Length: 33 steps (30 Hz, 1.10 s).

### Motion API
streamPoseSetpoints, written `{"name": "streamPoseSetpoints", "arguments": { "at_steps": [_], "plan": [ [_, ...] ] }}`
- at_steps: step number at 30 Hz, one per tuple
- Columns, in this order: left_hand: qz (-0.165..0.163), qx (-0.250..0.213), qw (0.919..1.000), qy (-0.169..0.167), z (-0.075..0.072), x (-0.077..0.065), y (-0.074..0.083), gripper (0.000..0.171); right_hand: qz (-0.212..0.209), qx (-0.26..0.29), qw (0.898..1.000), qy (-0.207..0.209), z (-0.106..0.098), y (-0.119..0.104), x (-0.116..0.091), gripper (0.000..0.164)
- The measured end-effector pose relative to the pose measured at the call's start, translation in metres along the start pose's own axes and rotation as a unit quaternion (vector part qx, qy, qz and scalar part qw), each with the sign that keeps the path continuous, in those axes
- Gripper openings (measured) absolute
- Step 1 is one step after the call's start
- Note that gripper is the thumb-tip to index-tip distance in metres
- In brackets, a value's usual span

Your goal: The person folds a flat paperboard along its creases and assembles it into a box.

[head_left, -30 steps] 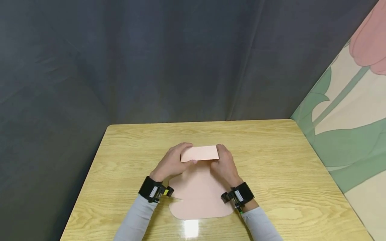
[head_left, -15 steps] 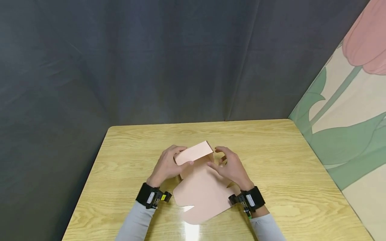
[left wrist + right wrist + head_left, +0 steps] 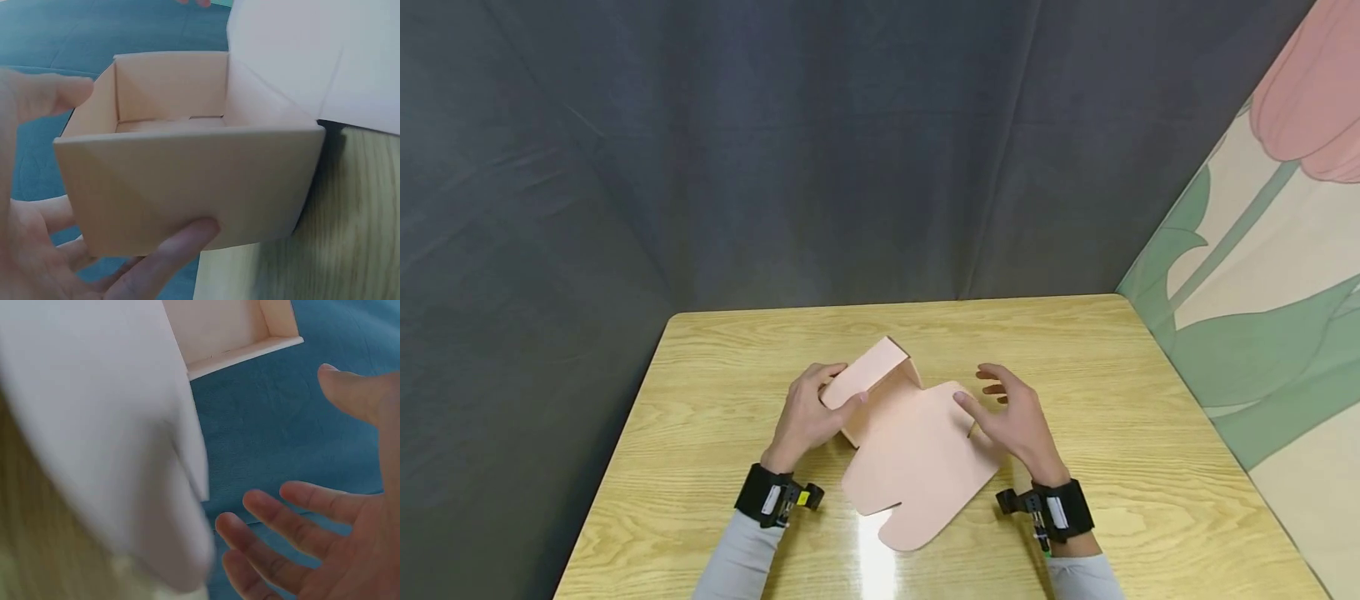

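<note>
A pale pink box (image 3: pixel 871 371) with its lid (image 3: pixel 910 450) folded open sits near the middle of the worktop (image 3: pixel 722 383), well in from the far edge. The box looks tilted, 1 long wall turned upward; that wall's long axis slants from far right to near left. The lid stretches away from the box toward the near right corner, with 1 slit on each side before the rounded end flap (image 3: pixel 936 508).

The left hand (image 3: pixel 807 417) grips the near left end of the box, thumb on the near side. The right hand (image 3: pixel 1018 423) holds nothing, its fingers spread and slightly bent, just beside the lid's right edge. So the box lies in the left hand and to the left of the right hand, which is nearer the lid.

Both wrists wear 1 black strap (image 3: pixel 1063 508). A dark curtain (image 3: pixel 835 150) hangs beyond the far edge; a flowered cloth (image 3: pixel 1285 367) borders the right edge.
</note>
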<state>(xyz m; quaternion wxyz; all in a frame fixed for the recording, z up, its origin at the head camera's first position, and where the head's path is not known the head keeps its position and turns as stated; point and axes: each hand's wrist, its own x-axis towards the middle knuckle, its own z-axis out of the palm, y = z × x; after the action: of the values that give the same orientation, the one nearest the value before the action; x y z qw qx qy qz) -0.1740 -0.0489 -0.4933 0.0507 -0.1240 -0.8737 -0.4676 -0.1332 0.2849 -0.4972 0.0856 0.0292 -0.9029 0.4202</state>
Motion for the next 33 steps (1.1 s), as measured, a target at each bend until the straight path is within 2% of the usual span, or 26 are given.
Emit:
{"name": "streamPoseSetpoints", "arguments": {
  "at_steps": [5, 8, 12, 15, 21, 25, 33],
  "plan": [
    [-0.008, -0.016, 0.9993, 0.033, 0.0, 0.0, -0.003, 0.054, 0.048, 0.033, 0.998, 0.017, 0.002, 0.01, -0.005, 0.079],
    [-0.017, -0.026, 0.9984, 0.046, 0.001, -0.002, -0.004, 0.055, 0.091, 0.065, 0.994, 0.016, 0.004, 0.015, -0.008, 0.087],
    [-0.041, -0.04, 0.9967, 0.057, 0.004, -0.006, -0.006, 0.055, 0.149, 0.137, 0.979, -0.011, 0.008, 0.017, -0.015, 0.086],
    [-0.056, -0.055, 0.9949, 0.064, 0.006, -0.008, -0.005, 0.055, 0.173, 0.181, 0.968, -0.028, 0.011, 0.016, -0.019, 0.073],
    [-0.053, -0.069, 0.9918, 0.093, 0.009, -0.009, -0.002, 0.056, 0.17, 0.24, 0.952, -0.087, 0.012, 0.012, -0.022, 0.055],
    [-0.054, -0.08, 0.9893, 0.109, 0.014, -0.009, 0.0, 0.056, 0.156, 0.261, 0.943, -0.132, 0.014, 0.013, -0.024, 0.046],
    [-0.069, -0.101, 0.9839, 0.131, 0.021, -0.011, 0.004, 0.057, 0.109, 0.29, 0.927, -0.21, 0.017, 0.012, -0.028, 0.047]
  ]
}}
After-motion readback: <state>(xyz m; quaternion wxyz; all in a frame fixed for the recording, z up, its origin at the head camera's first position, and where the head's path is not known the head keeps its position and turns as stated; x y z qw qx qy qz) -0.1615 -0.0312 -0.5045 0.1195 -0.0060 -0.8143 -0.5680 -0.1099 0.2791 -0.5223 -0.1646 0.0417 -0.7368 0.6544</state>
